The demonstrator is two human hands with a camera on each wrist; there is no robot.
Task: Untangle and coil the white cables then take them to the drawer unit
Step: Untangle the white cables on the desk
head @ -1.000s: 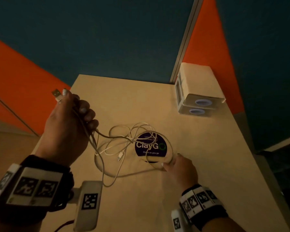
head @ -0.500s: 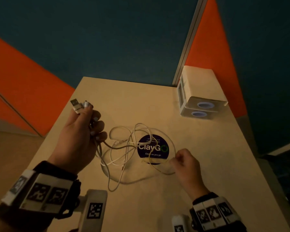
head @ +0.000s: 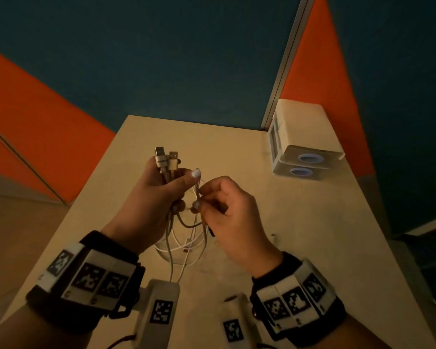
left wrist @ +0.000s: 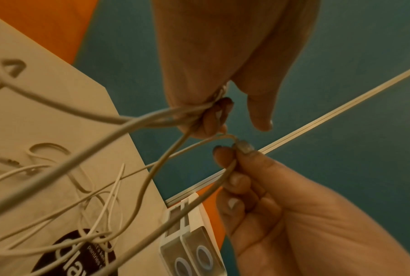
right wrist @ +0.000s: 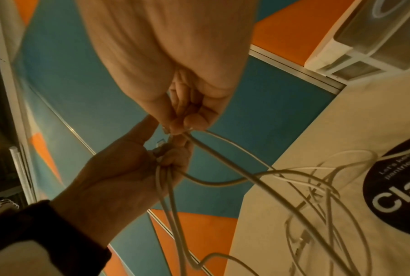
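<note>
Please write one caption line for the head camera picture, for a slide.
Left hand holds two USB plugs while right hand pinches a white cable above the table, drawer unit behind.

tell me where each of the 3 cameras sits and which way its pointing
Head: on the head, looking down at the table; left hand grips two USB plugs, right hand pinches the white cables.
Left wrist: under the left hand, looking along it to its fingers and the right hand.
Right wrist: under the right hand, looking at the left hand.
Shared: the drawer unit and the cables.
</note>
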